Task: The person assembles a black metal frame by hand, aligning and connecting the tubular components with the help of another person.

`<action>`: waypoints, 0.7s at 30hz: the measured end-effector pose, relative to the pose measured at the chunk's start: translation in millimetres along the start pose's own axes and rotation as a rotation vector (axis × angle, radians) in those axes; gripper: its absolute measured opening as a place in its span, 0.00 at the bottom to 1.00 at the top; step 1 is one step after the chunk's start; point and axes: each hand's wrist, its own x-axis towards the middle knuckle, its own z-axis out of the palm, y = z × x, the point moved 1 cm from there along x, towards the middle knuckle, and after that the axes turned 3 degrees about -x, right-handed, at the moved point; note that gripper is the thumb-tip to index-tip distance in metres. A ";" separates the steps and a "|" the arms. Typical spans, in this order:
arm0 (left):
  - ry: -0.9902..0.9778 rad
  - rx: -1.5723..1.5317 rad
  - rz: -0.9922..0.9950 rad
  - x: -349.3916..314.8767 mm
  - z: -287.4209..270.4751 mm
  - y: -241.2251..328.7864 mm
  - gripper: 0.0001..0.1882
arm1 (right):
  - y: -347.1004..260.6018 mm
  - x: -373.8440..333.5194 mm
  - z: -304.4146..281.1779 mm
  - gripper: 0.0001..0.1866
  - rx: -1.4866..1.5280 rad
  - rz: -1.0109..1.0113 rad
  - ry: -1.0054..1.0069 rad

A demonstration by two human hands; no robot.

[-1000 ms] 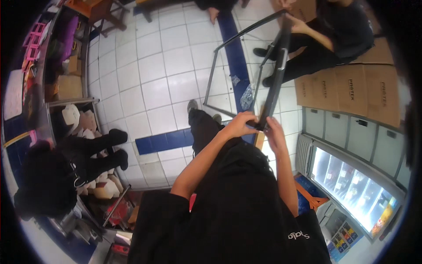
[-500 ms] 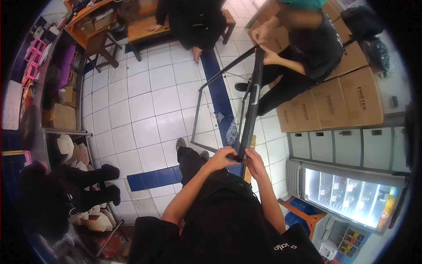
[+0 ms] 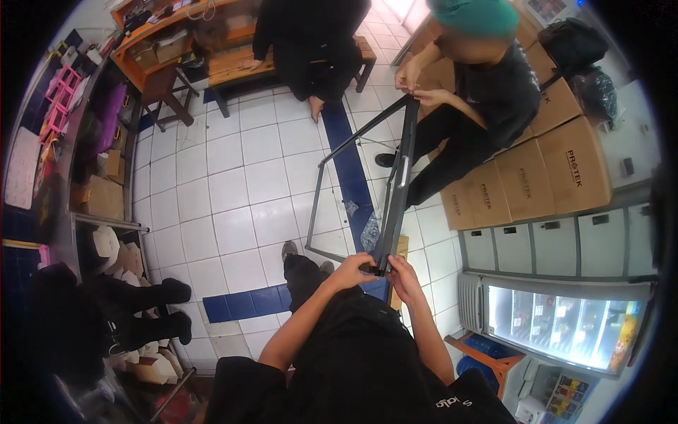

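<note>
A black metal frame [image 3: 400, 180] of long thin bars stretches away from me, its near corner close to my waist. My left hand [image 3: 350, 271] is closed around the left side of that corner, with the thumb and fingers bent on the bar. On the right side, my right hand [image 3: 406, 280] grips the same corner, fingers pressed to the metal. At the far end sits a person in a green head covering [image 3: 474, 20]. That person's hands [image 3: 417, 83] are at the frame's far corner; any small part between their fingers is too small to make out.
Cardboard boxes [image 3: 526, 173] are stacked at the right above pale lockers [image 3: 538, 249], beside a lit display fridge [image 3: 561, 321]. Another person in black [image 3: 307, 49] sits on a wooden bench [image 3: 240, 69]. Bubble wrap [image 3: 369, 232] lies on the floor under the frame. Shelving [image 3: 78, 148] lines the left.
The near end of the frame and both my hands sit slightly lower in view. The other person's hands have drawn together at the far corner.
</note>
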 end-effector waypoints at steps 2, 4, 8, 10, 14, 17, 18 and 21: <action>-0.008 0.045 0.009 0.4 -1.7 -2.3 0.16 | 4.0 4.8 -5.4 0.06 -0.012 -0.011 -0.027; 0.002 -0.032 -0.043 -2.2 -1.9 -4.8 0.16 | 8.2 11.7 -8.8 0.07 -0.009 -0.019 -0.052; -0.031 -0.071 -0.016 -10.9 5.3 -14.2 0.17 | 9.2 2.5 -0.5 0.11 0.001 -0.013 -0.010; -0.017 -0.047 0.044 -12.6 8.6 -8.3 0.18 | 13.6 -1.8 -6.8 0.14 0.037 -0.041 -0.049; -0.022 -0.028 0.076 -13.3 11.8 -15.5 0.18 | 19.0 2.6 -13.0 0.09 0.051 -0.084 -0.091; -0.018 0.014 0.084 -11.7 10.0 -24.2 0.18 | 15.3 8.8 -9.8 0.08 0.000 -0.058 -0.079; -0.023 0.020 0.085 -10.8 9.4 -23.3 0.18 | 18.3 13.2 -12.8 0.08 0.000 -0.050 -0.066; -0.050 0.020 0.068 -10.9 5.4 -14.1 0.18 | 29.6 26.2 -27.6 0.10 0.008 -0.011 -0.063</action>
